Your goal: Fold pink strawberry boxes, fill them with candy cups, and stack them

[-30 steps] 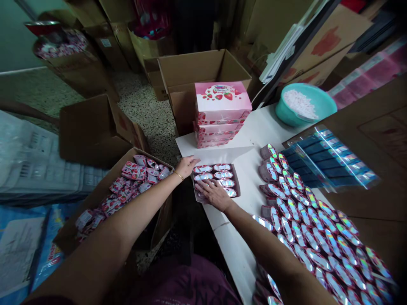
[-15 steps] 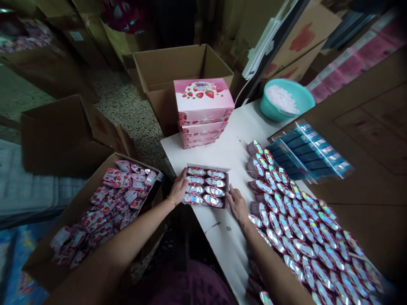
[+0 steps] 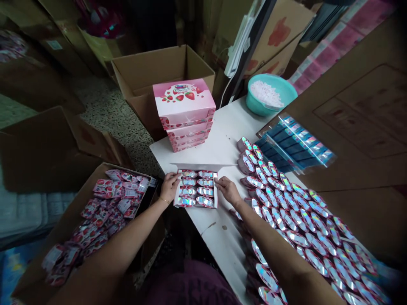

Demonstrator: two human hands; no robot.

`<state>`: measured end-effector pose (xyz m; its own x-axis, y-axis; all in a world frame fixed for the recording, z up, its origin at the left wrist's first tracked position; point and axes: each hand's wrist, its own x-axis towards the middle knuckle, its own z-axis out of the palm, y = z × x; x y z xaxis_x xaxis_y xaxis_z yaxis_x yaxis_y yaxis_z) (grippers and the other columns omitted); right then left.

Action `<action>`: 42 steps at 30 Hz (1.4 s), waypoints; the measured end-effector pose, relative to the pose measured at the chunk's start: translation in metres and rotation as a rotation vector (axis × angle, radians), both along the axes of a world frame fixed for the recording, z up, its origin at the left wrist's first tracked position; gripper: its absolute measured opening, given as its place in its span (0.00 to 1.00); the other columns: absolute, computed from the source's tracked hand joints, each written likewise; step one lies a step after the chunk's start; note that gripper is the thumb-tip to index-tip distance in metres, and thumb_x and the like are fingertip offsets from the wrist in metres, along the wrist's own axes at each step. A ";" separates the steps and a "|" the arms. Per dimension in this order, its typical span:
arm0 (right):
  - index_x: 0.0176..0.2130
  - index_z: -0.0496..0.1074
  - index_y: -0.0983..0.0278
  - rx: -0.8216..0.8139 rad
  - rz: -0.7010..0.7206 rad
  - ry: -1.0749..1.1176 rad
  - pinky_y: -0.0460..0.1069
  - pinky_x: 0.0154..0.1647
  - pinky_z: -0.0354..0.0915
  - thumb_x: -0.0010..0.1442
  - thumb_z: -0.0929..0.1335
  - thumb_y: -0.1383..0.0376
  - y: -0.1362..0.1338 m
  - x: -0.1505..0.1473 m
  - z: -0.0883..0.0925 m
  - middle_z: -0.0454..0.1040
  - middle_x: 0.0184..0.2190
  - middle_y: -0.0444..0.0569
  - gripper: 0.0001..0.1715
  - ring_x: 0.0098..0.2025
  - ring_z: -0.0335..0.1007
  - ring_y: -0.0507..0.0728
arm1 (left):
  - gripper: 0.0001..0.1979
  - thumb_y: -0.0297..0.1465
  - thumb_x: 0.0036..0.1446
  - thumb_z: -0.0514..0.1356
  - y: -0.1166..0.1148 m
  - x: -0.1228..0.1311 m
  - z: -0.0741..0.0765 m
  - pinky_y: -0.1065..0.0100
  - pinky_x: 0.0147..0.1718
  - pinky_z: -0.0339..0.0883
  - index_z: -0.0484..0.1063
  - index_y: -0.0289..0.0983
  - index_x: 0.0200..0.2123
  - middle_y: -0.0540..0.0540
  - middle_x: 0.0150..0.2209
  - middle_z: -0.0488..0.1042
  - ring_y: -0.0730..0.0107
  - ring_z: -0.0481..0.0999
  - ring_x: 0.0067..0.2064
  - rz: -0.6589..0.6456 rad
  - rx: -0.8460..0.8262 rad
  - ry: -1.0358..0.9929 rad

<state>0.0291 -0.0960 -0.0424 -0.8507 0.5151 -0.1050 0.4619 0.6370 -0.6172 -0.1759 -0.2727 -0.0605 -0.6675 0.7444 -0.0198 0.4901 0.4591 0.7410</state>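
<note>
An open carton (image 3: 216, 199) sits on the white table, packed with two columns of shiny foil-lidded cups (image 3: 205, 192). On its left side, my left hand (image 3: 170, 187) grips the edge near the upper corner, fingers closed there. Opposite, my right hand (image 3: 227, 190) pinches the white side flap, with the thumb and fingertips at the upper right corner. The carton's lid panel lies back toward the far side. Right of my right hand stand many loose foil-lidded cups (image 3: 295, 216) in rows.
Several closed pink strawberry cartons (image 3: 182, 101) are stacked behind, beside an open cardboard box (image 3: 146, 70). A turquoise basin (image 3: 257, 106) of small white pieces stands at the back right, near blue plastic packs (image 3: 289, 144). A box of small wrapped packs (image 3: 104, 207) is left.
Both hands have moved up to the carton's upper corners. White side flaps now show along its left and right edges. The view has shifted slightly to the right.
</note>
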 end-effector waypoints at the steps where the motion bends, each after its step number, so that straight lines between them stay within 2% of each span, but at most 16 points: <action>1: 0.47 0.67 0.62 -0.057 -0.075 0.037 0.49 0.35 0.67 0.60 0.57 0.59 0.005 0.000 -0.003 0.69 0.34 0.49 0.19 0.31 0.68 0.54 | 0.16 0.31 0.52 0.54 0.001 -0.008 0.000 0.63 0.47 0.63 0.69 0.37 0.45 0.44 0.43 0.65 0.66 0.69 0.44 0.037 0.019 -0.052; 3: 0.54 0.60 0.63 -0.131 -0.197 0.083 0.50 0.33 0.68 0.56 0.61 0.60 0.013 -0.002 -0.007 0.69 0.41 0.51 0.26 0.31 0.69 0.54 | 0.24 0.30 0.44 0.61 0.004 -0.022 0.000 0.62 0.45 0.65 0.66 0.37 0.48 0.44 0.44 0.66 0.65 0.70 0.43 0.075 0.019 -0.130; 5: 0.60 0.49 0.61 -0.156 -0.169 0.092 0.51 0.33 0.69 0.53 0.64 0.61 0.024 -0.007 -0.009 0.65 0.50 0.54 0.38 0.36 0.70 0.55 | 0.31 0.30 0.39 0.64 0.009 -0.036 0.002 0.61 0.42 0.66 0.63 0.37 0.50 0.43 0.46 0.67 0.65 0.71 0.42 0.003 -0.016 -0.216; 6: 0.61 0.47 0.60 -0.136 -0.085 0.086 0.52 0.35 0.69 0.52 0.65 0.62 0.030 -0.010 -0.009 0.63 0.53 0.54 0.40 0.40 0.70 0.57 | 0.30 0.31 0.39 0.64 0.012 -0.042 0.003 0.61 0.41 0.67 0.64 0.36 0.49 0.42 0.48 0.67 0.64 0.71 0.41 -0.076 -0.034 -0.256; 8: 0.60 0.50 0.58 -0.015 0.188 0.036 0.53 0.41 0.67 0.54 0.64 0.64 0.044 -0.016 -0.003 0.61 0.56 0.52 0.37 0.48 0.66 0.58 | 0.23 0.32 0.43 0.60 0.016 -0.054 0.007 0.61 0.43 0.66 0.67 0.35 0.46 0.39 0.53 0.65 0.62 0.71 0.45 -0.287 -0.064 -0.269; 11: 0.57 0.60 0.57 0.185 0.529 -0.061 0.52 0.51 0.61 0.55 0.61 0.68 0.060 -0.027 0.012 0.60 0.58 0.46 0.29 0.55 0.59 0.57 | 0.18 0.31 0.52 0.52 0.021 -0.068 0.013 0.62 0.51 0.60 0.69 0.37 0.47 0.40 0.59 0.58 0.62 0.65 0.55 -0.613 -0.159 -0.050; 14: 0.54 0.64 0.61 0.290 0.647 -0.232 0.52 0.54 0.57 0.53 0.62 0.70 0.053 -0.041 0.028 0.61 0.57 0.48 0.28 0.58 0.55 0.59 | 0.22 0.31 0.51 0.53 0.029 -0.067 0.023 0.61 0.55 0.53 0.65 0.39 0.52 0.43 0.59 0.58 0.61 0.58 0.59 -0.796 -0.291 0.167; 16: 0.54 0.64 0.65 0.349 0.644 -0.335 0.55 0.56 0.54 0.54 0.63 0.66 0.034 -0.046 0.035 0.59 0.58 0.54 0.26 0.58 0.55 0.62 | 0.28 0.35 0.50 0.55 0.032 -0.054 0.028 0.60 0.57 0.48 0.60 0.35 0.55 0.38 0.60 0.57 0.58 0.54 0.61 -0.814 -0.342 0.227; 17: 0.55 0.63 0.66 0.368 0.614 -0.345 0.57 0.57 0.52 0.54 0.64 0.61 0.021 -0.046 0.036 0.56 0.59 0.58 0.29 0.59 0.53 0.64 | 0.33 0.38 0.49 0.56 0.031 -0.045 0.030 0.59 0.58 0.46 0.57 0.31 0.57 0.34 0.60 0.54 0.55 0.50 0.62 -0.812 -0.367 0.264; 19: 0.58 0.57 0.69 0.401 0.554 -0.307 0.62 0.58 0.47 0.49 0.66 0.49 -0.005 -0.041 0.035 0.48 0.61 0.64 0.44 0.61 0.46 0.70 | 0.43 0.46 0.45 0.58 0.023 -0.026 0.032 0.55 0.59 0.40 0.51 0.26 0.58 0.28 0.62 0.46 0.49 0.42 0.63 -0.811 -0.400 0.335; 21: 0.61 0.50 0.70 0.417 0.535 -0.256 0.65 0.58 0.42 0.42 0.67 0.40 -0.027 -0.031 0.031 0.42 0.62 0.66 0.59 0.62 0.38 0.73 | 0.50 0.50 0.42 0.59 0.010 -0.008 0.032 0.52 0.59 0.36 0.47 0.24 0.59 0.26 0.62 0.41 0.47 0.35 0.64 -0.854 -0.412 0.405; 24: 0.62 0.47 0.71 0.408 0.538 -0.242 0.66 0.59 0.35 0.37 0.66 0.37 -0.046 -0.016 0.026 0.40 0.63 0.66 0.65 0.63 0.33 0.73 | 0.53 0.53 0.41 0.59 -0.010 0.007 0.030 0.52 0.60 0.33 0.43 0.24 0.60 0.27 0.63 0.36 0.48 0.31 0.64 -0.931 -0.386 0.433; 27: 0.62 0.46 0.70 0.411 0.510 -0.239 0.66 0.60 0.32 0.35 0.68 0.37 -0.052 -0.009 0.025 0.38 0.63 0.64 0.67 0.63 0.31 0.72 | 0.56 0.54 0.38 0.60 -0.018 0.012 0.029 0.51 0.60 0.33 0.41 0.26 0.61 0.28 0.63 0.33 0.48 0.28 0.64 -0.944 -0.368 0.435; 31: 0.62 0.45 0.69 0.424 0.499 -0.223 0.65 0.60 0.33 0.36 0.71 0.43 -0.053 -0.005 0.022 0.37 0.64 0.63 0.65 0.64 0.30 0.71 | 0.54 0.50 0.40 0.62 -0.019 0.017 0.029 0.51 0.60 0.35 0.41 0.26 0.61 0.28 0.64 0.34 0.48 0.30 0.64 -0.914 -0.377 0.458; 38: 0.63 0.43 0.61 0.492 0.412 -0.164 0.64 0.61 0.34 0.51 0.68 0.63 -0.059 -0.004 0.000 0.36 0.64 0.56 0.47 0.65 0.32 0.65 | 0.39 0.35 0.50 0.59 -0.019 0.036 0.021 0.50 0.60 0.34 0.45 0.26 0.61 0.30 0.63 0.39 0.50 0.33 0.64 -0.753 -0.353 0.598; 42: 0.62 0.44 0.60 0.430 0.324 -0.134 0.64 0.61 0.35 0.49 0.70 0.61 -0.065 0.008 0.004 0.42 0.64 0.54 0.49 0.64 0.35 0.64 | 0.42 0.35 0.47 0.62 -0.025 0.038 0.024 0.52 0.61 0.35 0.45 0.27 0.61 0.31 0.63 0.42 0.52 0.37 0.64 -0.724 -0.317 0.561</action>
<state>0.0373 -0.1609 -0.0387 -0.9665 0.2493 -0.0619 0.2568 0.9411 -0.2197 -0.1375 -0.2973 -0.0363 -0.0228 0.9938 -0.1088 0.9773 0.0451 0.2072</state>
